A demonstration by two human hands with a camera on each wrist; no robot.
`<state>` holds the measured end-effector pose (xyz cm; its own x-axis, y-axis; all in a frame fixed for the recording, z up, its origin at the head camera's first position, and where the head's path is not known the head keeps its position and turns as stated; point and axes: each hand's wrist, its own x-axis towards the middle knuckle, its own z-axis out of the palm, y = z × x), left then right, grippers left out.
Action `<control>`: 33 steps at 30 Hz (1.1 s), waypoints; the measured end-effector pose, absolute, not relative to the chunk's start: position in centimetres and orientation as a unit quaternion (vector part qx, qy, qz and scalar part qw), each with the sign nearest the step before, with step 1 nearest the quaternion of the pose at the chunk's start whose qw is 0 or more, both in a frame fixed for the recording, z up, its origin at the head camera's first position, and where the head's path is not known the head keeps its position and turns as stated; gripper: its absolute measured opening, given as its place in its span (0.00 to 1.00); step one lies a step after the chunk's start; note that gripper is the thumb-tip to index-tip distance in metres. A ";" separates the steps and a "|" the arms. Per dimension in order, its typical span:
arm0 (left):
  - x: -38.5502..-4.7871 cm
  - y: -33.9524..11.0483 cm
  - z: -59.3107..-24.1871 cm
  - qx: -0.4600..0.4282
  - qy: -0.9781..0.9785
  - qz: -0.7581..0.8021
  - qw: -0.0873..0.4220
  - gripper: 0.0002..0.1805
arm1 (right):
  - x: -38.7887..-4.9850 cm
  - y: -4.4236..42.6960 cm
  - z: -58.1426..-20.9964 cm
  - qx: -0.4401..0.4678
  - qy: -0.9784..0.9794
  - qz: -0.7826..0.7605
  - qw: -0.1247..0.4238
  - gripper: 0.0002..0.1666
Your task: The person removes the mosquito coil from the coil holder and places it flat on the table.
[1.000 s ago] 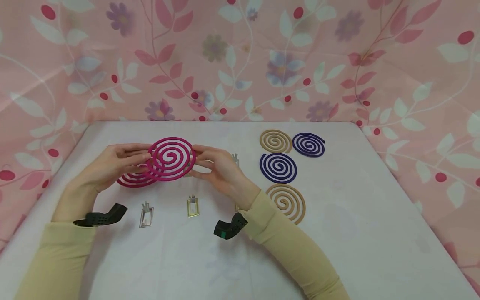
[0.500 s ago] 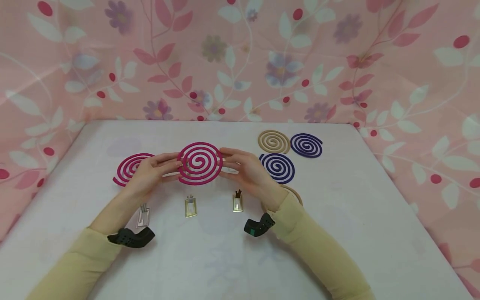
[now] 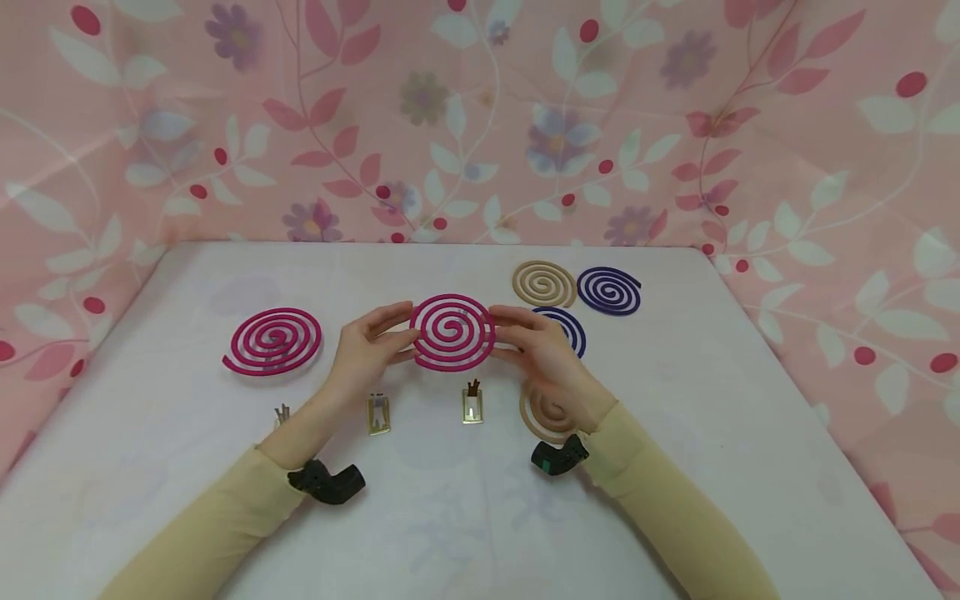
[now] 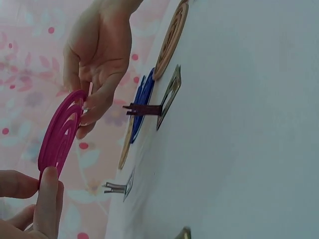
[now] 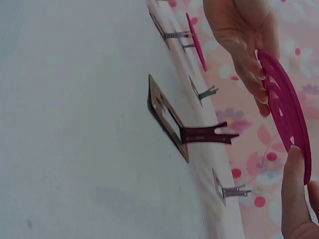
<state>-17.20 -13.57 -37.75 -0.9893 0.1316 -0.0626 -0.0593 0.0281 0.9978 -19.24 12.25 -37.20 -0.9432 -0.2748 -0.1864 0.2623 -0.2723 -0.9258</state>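
Observation:
A pink mosquito coil (image 3: 452, 330) is held above the table between both hands. My left hand (image 3: 367, 346) pinches its left edge with thumb and fingers. At the opposite edge, my right hand (image 3: 543, 343) grips the rim the same way. In the right wrist view the coil (image 5: 298, 117) looks tilted. Below it stands a small metal coil stand (image 3: 472, 408) with a dark upright forked prong (image 5: 207, 135). Another stand shows partly through the coil's gaps. A second pink coil (image 3: 277, 338) sits at the left over a stand, raised off the table.
A gold-edged stand (image 3: 378, 417) is near the left hand; a silver stand (image 3: 281, 413) is partly behind the left forearm. Tan coil (image 3: 543, 283) and blue coil (image 3: 609, 291) lie at the back right. Another blue coil (image 3: 576, 333) and tan coil (image 3: 536, 421) are partly hidden.
Both hands have carried the pink coil rightward, away from the other pink coil and toward the middle of the table. The left pink coil is now fully uncovered.

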 end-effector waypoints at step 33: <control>-19.9 3.5 -37.8 -0.011 0.560 0.828 0.002 0.21 | -22.4 28.0 -36.8 -0.030 0.589 -0.796 0.132 0.14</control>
<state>-19.87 3.54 -37.77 -0.9997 -0.0089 -0.0212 -0.0164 -0.3721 0.9281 -22.38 28.02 -36.79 -0.9635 -0.2453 -0.1072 0.1742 -0.2705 -0.9468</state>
